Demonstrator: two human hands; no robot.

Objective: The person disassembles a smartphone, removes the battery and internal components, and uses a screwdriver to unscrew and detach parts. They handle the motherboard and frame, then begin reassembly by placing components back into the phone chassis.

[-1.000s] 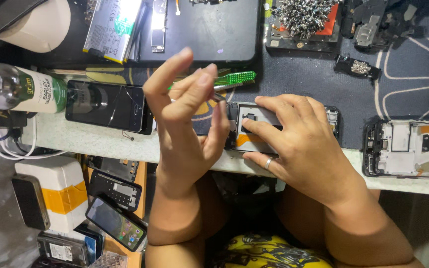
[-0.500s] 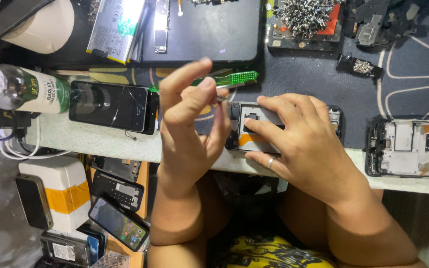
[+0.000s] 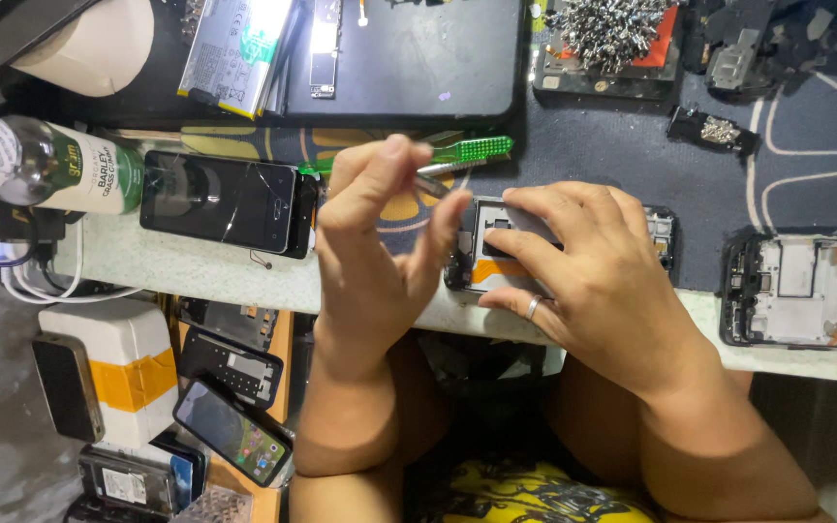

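Cluttered bench: left hand (image 3: 380,252) grip pinches tweezers (image 3: 448,170), right hand (image 3: 583,271) clamps opened phone (image 3: 496,254) near white-labelled green bottle (image 3: 70,169).

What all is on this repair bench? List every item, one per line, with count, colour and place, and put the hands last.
opened phone: 1, black with orange strip, bench edge under the right hand
cracked phone: 1, black, left of the hands
stripped phone frame: 1, white and black, far right
green brush: 1, green, behind the left hand
tweezers: 1, silver, at the left fingertips
bottle: 1, green glass, white label, far left
battery: 1, silver, top left
screw pile: 1, silver on red tray, top
phones below bench: several, dark, lower left
work mat: 1, dark blue, under the work
left hand: raised, fingers pinched by the tweezers
right hand: ringed, resting on the opened phone
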